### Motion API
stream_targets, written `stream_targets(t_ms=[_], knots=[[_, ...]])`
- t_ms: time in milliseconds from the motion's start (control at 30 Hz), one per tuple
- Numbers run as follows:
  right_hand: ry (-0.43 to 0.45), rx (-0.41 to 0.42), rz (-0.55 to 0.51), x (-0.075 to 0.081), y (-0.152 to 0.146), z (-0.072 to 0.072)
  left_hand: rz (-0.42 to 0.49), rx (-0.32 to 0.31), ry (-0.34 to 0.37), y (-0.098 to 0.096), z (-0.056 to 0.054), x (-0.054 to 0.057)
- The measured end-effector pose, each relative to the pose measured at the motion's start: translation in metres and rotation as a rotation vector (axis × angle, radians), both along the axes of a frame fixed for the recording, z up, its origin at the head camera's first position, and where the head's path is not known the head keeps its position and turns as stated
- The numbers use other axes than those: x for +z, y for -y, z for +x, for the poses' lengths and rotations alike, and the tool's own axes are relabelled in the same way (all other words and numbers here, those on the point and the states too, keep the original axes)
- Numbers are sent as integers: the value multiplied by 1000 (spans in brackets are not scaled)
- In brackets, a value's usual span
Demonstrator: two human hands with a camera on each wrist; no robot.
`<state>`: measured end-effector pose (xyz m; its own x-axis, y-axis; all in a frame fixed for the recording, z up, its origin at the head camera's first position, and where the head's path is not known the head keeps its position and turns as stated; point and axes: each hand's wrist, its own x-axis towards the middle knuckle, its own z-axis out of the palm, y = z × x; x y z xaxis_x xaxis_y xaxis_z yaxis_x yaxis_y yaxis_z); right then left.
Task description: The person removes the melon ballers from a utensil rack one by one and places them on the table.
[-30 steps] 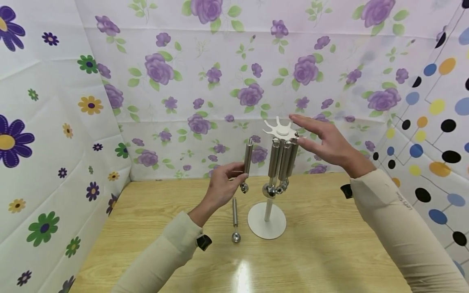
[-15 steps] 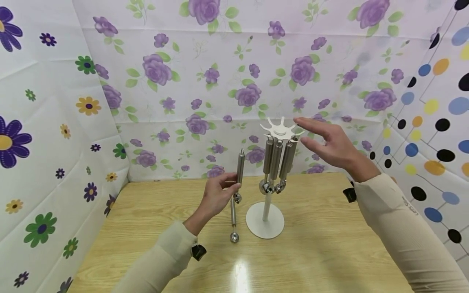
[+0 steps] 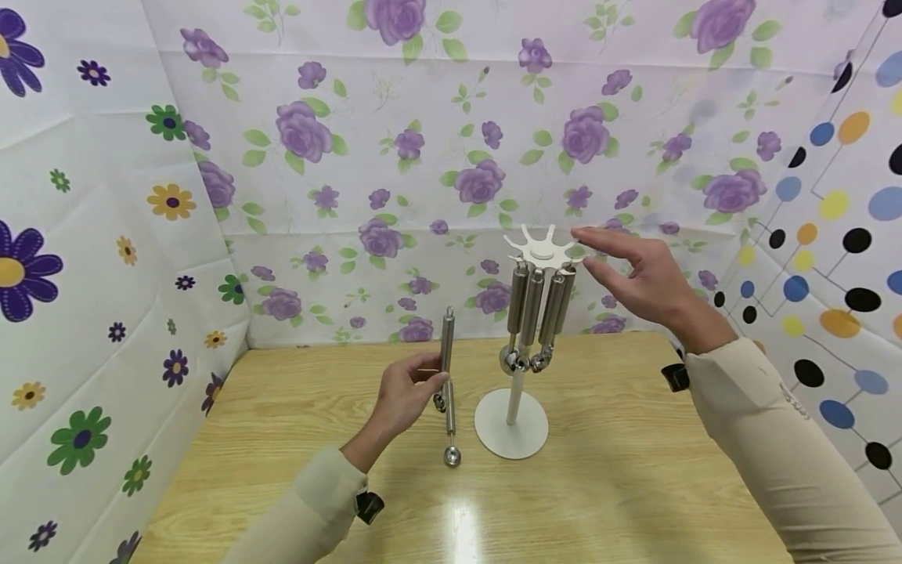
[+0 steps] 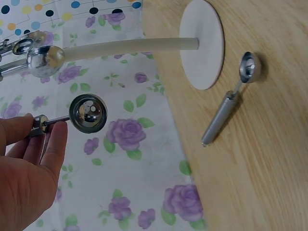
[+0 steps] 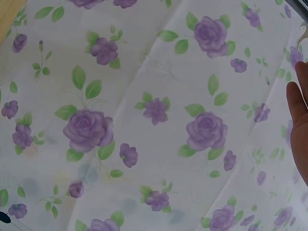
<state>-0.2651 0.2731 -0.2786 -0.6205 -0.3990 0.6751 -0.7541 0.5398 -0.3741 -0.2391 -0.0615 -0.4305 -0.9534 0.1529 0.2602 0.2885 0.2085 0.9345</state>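
In the head view my left hand (image 3: 405, 395) pinches a steel melon baller (image 3: 447, 341) low on its handle and holds it upright, left of the white stand. Its round cup (image 4: 88, 113) shows in the left wrist view. A second melon baller (image 3: 451, 415) lies on the table between that hand and the stand's base. Several more melon ballers (image 3: 533, 309) hang from the hooks of the white rack (image 3: 541, 254). My right hand (image 3: 651, 282) is beside the rack's right hooks, thumb and fingers spread apart and holding nothing; whether the fingertips touch a hook I cannot tell.
The stand's round white base (image 3: 510, 442) rests on the wooden table (image 3: 606, 470). A cloth with purple roses (image 3: 479, 184) closes off the back, with patterned cloths on both sides. The hanging melon ballers surround the upper pole.
My left hand has moved left and down, away from the rack, with the melon baller in it. The hanging melon ballers have shifted slightly. My right hand stays near the rack, slightly farther right.
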Motion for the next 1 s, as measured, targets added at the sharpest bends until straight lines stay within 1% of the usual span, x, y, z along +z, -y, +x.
stream_targets(t_ms=[100,200,267,533,733,833,1000], knots=[[-9,-11,-5,0,0,1,10,12,17,3,0,-7],[-22,-21,-7,0,-1,2,21,12,33,6,-2,-16],[-33,-27,-8,1,-1,3,27,10,49,9,-3,-21],[-75,-48,-20,1,-1,5,28,-7,66,13,-3,-29],[-101,5,-11,3,1,2,23,-7,67,14,-2,-34],[-70,32,21,7,1,-1,32,-10,77,14,-2,-35],[59,83,84,15,4,-6,56,-19,100,15,-2,-38]])
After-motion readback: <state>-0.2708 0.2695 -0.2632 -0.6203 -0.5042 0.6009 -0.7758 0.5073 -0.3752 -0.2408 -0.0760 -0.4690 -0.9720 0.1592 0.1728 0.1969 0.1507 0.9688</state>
